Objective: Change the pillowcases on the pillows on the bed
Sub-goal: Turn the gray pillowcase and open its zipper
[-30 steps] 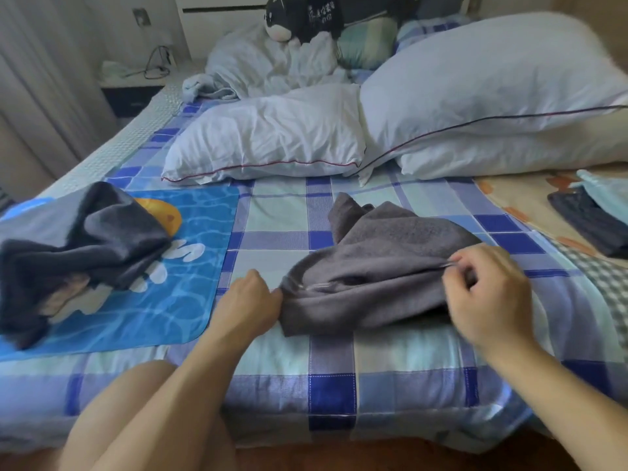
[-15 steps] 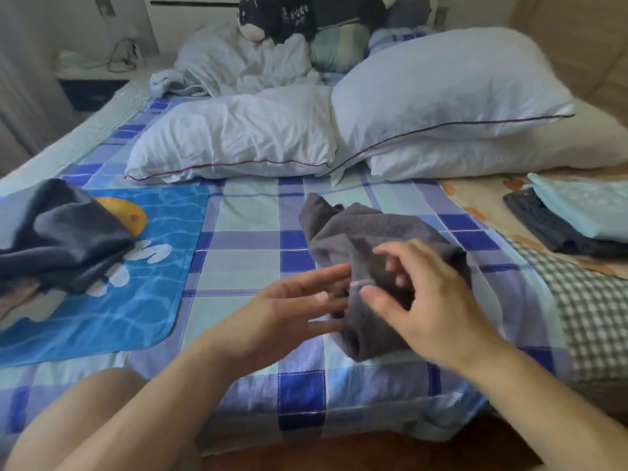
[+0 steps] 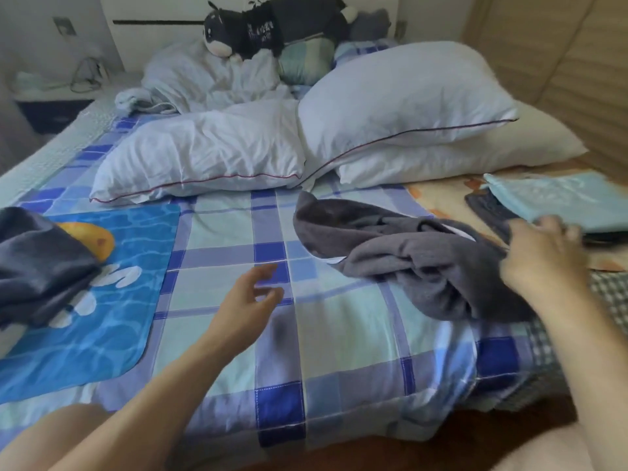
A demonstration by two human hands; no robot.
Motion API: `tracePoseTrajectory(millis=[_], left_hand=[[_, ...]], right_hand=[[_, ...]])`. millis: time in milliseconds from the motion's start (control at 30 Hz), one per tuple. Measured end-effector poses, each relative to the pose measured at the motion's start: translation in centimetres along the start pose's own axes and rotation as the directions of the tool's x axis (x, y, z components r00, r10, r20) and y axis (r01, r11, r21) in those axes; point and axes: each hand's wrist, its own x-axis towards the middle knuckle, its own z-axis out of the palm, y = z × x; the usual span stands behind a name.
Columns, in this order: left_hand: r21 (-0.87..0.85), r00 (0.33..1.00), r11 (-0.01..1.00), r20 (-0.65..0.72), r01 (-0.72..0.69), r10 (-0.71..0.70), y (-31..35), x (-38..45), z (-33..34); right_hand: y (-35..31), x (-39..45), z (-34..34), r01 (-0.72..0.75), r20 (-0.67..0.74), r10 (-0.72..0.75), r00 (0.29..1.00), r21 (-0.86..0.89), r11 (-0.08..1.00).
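Grey pillowcase point(image 3: 401, 263) lies crumpled at centre right of the frame, on the checked bedsheet point(image 3: 339, 341). My right hand point(image 3: 540, 256) pinches a bunched edge of it at the right side. My left hand point(image 3: 244, 300) hovers below centre, fingers loosely spread, holding nothing.

Three bare white pillows sit across the upper half: left pillow point(image 3: 204, 158), top right pillow point(image 3: 401, 96), and lower right pillow point(image 3: 475, 154) beneath it.

Handling, as I judge it: the case is soft, light and floppy with no shape of its own. One pinch only drags it. Best hold is both corners of the open hem. A pale strip point(image 3: 334, 260) at the near fold may be a label or the hem; cannot tell.
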Motion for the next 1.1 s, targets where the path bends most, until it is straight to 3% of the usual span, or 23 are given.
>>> tracePoseTrajectory(millis=[67, 100, 167, 233, 300, 367, 400, 467, 567, 633, 700, 733, 800, 900, 1000, 1100], left_hand=[[0.118, 0.998, 0.991, 0.0, -0.061, 0.061, 1.2, 3.1, 0.7], [0.16, 0.997, 0.984, -0.001, -0.074, 0.075, 1.9, 4.8, 1.2], [0.103, 1.0, 0.995, 0.011, 0.001, -0.002, 3.3, 7.8, 2.4], [-0.104, 0.985, 0.981, 0.077, 0.161, -0.154, 3.5, 10.0, 3.7], [-0.29, 0.935, 0.892, 0.181, 0.346, -0.303, 2.9, 11.4, 4.9], [-0.375, 0.896, 0.815, 0.235, 0.441, -0.377, 2.0, 12.0, 6.1], [-0.412, 0.888, 0.787, 0.228, 0.459, -0.398, 1.7, 12.2, 6.7], [-0.533, 0.91, 0.745, 0.136, 0.4, -0.391, 1.4, 12.9, 6.8], [-0.804, 0.976, 0.577, 0.016, 0.142, -0.217, 4.7, 14.9, 3.4], [-0.908, 0.988, 0.415, -0.106, -0.048, -0.116, 9.3, 16.3, -1.6], [-0.911, 0.971, 0.348, -0.241, -0.221, -0.012, 14.5, 16.1, -6.9], [-0.872, 0.952, 0.387, -0.3, -0.299, 0.059, 16.7, 15.4, -9.1], [-0.72, 0.91, 0.557, -0.346, -0.414, 0.228, 19.6, 12.5, -11.4], [-0.395, 0.907, 0.819, -0.114, -0.415, 0.405, 18.7, 6.5, -10.4], [-0.037, 0.959, 0.967, 0.124, -0.252, 0.254, 12.1, 1.0, -6.0], [0.03, 0.986, 1.0, 0.169, -0.007, 0.001, 5.0, -4.2, -2.1]], right_hand=[[-2.7, -1.0, 0.0, 0.276, -0.116, -0.253, 0.96, 0.268, 0.923], [-3.9, -1.2, 0.2, 0.365, -0.089, -0.357, 0.93, 0.356, 0.86], [-5.1, -1.5, 0.8, 0.406, 0.097, -0.481, 0.872, 0.406, 0.819], [-4.9, -2.2, 0.5, 0.446, 0.311, -0.579, 0.754, 0.405, 0.798], [-4.3, -2.9, -0.6, 0.53, 0.449, -0.665, 0.597, 0.402, 0.747], [-3.9, -3.1, -1.1, 0.571, 0.57, -0.647, 0.507, 0.34, 0.747], [-3.8, -3.0, -1.1, 0.567, 0.607, -0.616, 0.503, 0.307, 0.764], [-3.8, -2.6, -0.7, 0.495, 0.584, -0.573, 0.575, 0.31, 0.812], [-4.6, -1.9, 0.6, 0.454, 0.426, -0.523, 0.739, 0.258, 0.853], [-6.0, -2.2, 1.0, 0.474, 0.316, -0.526, 0.789, 0.23, 0.85], [-7.6, -2.3, 1.5, 0.484, 0.238, -0.531, 0.814, 0.23, 0.844], [-8.3, -2.2, 2.0, 0.475, 0.218, -0.521, 0.825, 0.231, 0.849], [-9.1, -1.8, 2.5, 0.425, 0.211, -0.473, 0.856, 0.236, 0.874], [-9.6, -1.8, 2.0, 0.305, 0.169, -0.42, 0.892, 0.461, 0.833], [-9.9, -3.3, 0.9, 0.408, -0.09, -0.467, 0.88, 0.648, 0.644], [-10.6, -6.5, -0.2, 0.46, -0.083, -0.583, 0.808, 0.707, 0.537]])
